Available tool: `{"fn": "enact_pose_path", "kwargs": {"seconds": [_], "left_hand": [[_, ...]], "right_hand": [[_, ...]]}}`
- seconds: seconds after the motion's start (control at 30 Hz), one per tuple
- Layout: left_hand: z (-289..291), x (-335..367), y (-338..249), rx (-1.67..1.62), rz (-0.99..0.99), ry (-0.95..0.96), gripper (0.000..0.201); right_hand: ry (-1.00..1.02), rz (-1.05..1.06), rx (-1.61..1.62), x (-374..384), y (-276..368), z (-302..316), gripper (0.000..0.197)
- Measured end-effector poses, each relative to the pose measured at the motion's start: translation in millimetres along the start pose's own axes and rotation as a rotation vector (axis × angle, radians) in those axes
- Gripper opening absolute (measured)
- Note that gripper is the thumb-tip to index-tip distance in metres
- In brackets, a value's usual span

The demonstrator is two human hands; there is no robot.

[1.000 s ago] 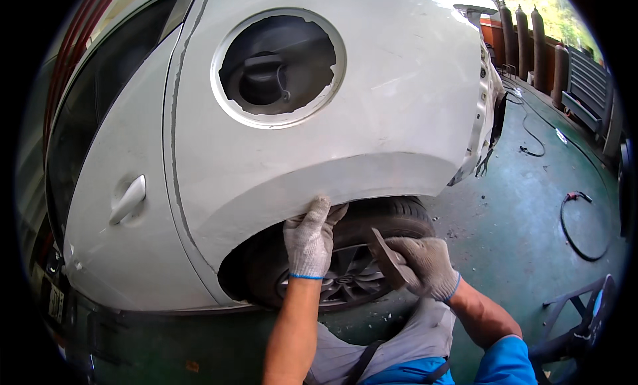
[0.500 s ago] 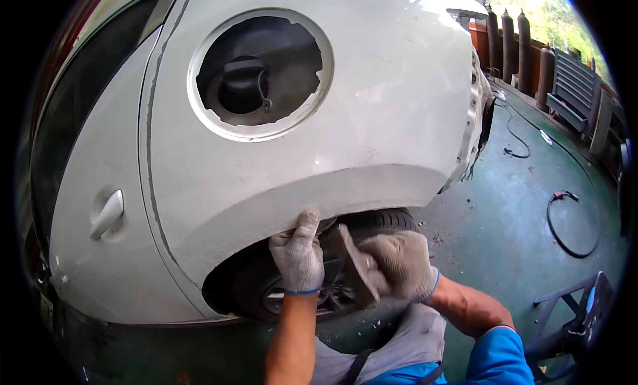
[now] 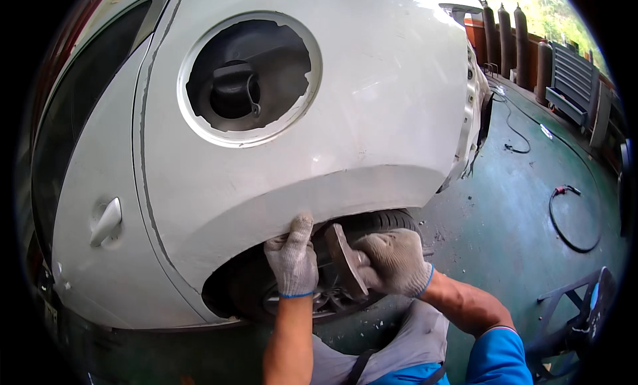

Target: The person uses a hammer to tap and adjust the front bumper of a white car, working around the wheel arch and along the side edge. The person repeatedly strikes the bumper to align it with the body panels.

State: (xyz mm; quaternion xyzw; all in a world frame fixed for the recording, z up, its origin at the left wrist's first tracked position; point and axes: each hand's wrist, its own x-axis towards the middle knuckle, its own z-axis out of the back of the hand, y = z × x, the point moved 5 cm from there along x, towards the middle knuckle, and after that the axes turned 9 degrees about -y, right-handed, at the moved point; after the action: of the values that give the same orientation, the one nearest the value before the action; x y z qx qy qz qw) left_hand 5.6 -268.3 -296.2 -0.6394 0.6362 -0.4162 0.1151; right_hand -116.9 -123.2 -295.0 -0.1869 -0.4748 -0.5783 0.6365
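In front of me is the rear side panel (image 3: 392,112) of a white car, its lower edge curving over the wheel (image 3: 325,305). My left hand (image 3: 292,265), in a knitted work glove, grips the wheel arch edge (image 3: 319,215). Its thumb presses up on the outer panel, and the fingers curl underneath, where I cannot see whether they hold anything else. My right hand (image 3: 395,258), gloved too, is closed round the handle of a hammer. The long flat hammer head (image 3: 346,262) stands in front of the tyre, just right of my left hand, apart from the panel.
Above the arch is a round filler opening (image 3: 246,72) with a black cap (image 3: 232,89). A door handle (image 3: 106,222) sticks out at left. On the green floor lie a hose (image 3: 561,219) and cables. A dark stool (image 3: 575,318) stands at lower right; gas cylinders (image 3: 522,49) stand behind.
The hammer in my right hand has moved up and left, nearer my left hand. My left hand keeps its grip on the arch edge. The view has shifted slightly.
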Motion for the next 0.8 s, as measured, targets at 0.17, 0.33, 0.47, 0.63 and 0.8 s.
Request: {"fn": "enact_pose_path", "kwargs": {"seconds": [0.17,0.33,0.47,0.63,0.8], "left_hand": [[-1.8,10.6,1.1,-0.011,-0.004,0.107,0.023],[-10.9,-5.4,11.9,-0.048,0.150,0.107,0.024],[-14.2,-13.5,31.4,0.044,0.177,0.177,0.016],[-15.2,-14.3,34.4,0.153,0.065,0.172,0.016],[-12.4,-10.7,17.2,0.097,0.016,0.112,0.021]], "right_hand": [[0.142,-0.040,-0.201,21.6,-13.6,-9.8,0.045],[0.022,-0.079,0.052,-7.8,-7.3,7.9,0.048],[0.014,-0.069,0.001,-27.5,-15.3,10.1,0.046],[-0.012,-0.147,-0.011,-38.5,-30.3,20.7,0.030],[-0.091,-0.060,0.085,-38.8,-26.3,37.8,0.031]]}}
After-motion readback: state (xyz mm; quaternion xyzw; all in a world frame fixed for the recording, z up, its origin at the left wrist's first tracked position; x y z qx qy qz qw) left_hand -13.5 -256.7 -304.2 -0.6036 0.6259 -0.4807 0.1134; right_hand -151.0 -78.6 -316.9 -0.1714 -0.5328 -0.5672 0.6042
